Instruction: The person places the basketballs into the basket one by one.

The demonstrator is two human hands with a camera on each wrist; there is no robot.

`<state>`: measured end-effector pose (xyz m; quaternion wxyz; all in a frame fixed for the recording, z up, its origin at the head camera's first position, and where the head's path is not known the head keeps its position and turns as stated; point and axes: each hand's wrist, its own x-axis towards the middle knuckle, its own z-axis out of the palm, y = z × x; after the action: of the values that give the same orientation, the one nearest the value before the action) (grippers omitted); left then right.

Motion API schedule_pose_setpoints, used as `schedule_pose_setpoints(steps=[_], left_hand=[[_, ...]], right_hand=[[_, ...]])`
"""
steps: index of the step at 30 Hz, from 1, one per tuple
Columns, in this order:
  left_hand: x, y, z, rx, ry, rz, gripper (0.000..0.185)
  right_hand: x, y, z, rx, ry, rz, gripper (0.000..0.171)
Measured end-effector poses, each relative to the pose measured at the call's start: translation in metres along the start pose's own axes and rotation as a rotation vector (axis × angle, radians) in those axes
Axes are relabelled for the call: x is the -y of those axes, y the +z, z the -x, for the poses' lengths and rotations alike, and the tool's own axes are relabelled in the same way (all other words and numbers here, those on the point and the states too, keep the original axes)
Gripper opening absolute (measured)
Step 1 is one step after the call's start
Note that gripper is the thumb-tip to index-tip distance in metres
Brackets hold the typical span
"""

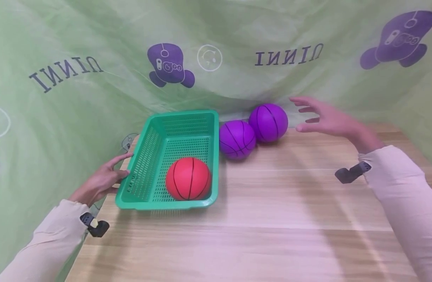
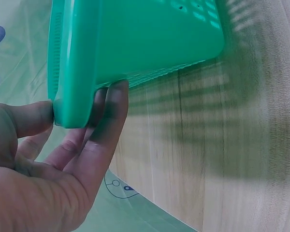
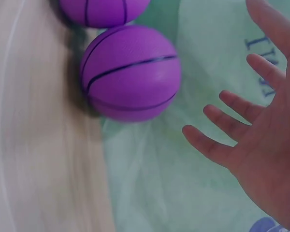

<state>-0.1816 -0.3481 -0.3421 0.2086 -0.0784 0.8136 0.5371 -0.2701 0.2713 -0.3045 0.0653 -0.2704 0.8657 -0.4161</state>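
A green plastic basket stands on the left part of the table, a red ball with black lines inside it near the front right corner. My left hand pinches the basket's left rim; in the left wrist view the thumb is outside the rim and the fingers reach underneath. Two purple balls sit right of the basket: the nearer one beside its wall, the farther one at the table's back edge. My right hand hovers right of the farther ball, fingers spread, holding nothing.
A wooden table lies beneath everything. Behind it and at both sides hangs a light green curtain printed with purple figures and letters, close up against the back edge.
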Motion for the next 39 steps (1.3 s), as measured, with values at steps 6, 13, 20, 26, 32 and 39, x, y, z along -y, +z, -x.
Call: schedule_pose_setpoints(steps=[6,13,20,26,32,39], left_hand=[[-0.003,0.0,0.0,-0.015,-0.003,-0.019,0.069],[-0.004,0.001,-0.003,-0.001,0.008,-0.011,0.07],[-0.007,0.001,-0.005,-0.011,0.011,-0.027,0.07],[-0.006,0.0,-0.005,-0.01,0.006,-0.019,0.069],[0.0,0.0,-0.005,-0.002,-0.003,0.008,0.069],[0.005,-0.002,0.002,-0.006,0.006,0.012,0.069]], right_hand=[[-0.019,-0.002,0.008,0.012,0.065,0.007,0.094],[-0.038,-0.003,0.015,-0.017,0.142,-0.046,0.098],[-0.055,0.0,0.016,-0.029,0.17,-0.181,0.092],[-0.071,0.012,0.011,-0.033,0.164,-0.281,0.088],[-0.08,0.021,0.004,-0.038,0.166,-0.31,0.087],[-0.079,0.039,-0.012,-0.054,0.173,-0.36,0.09]])
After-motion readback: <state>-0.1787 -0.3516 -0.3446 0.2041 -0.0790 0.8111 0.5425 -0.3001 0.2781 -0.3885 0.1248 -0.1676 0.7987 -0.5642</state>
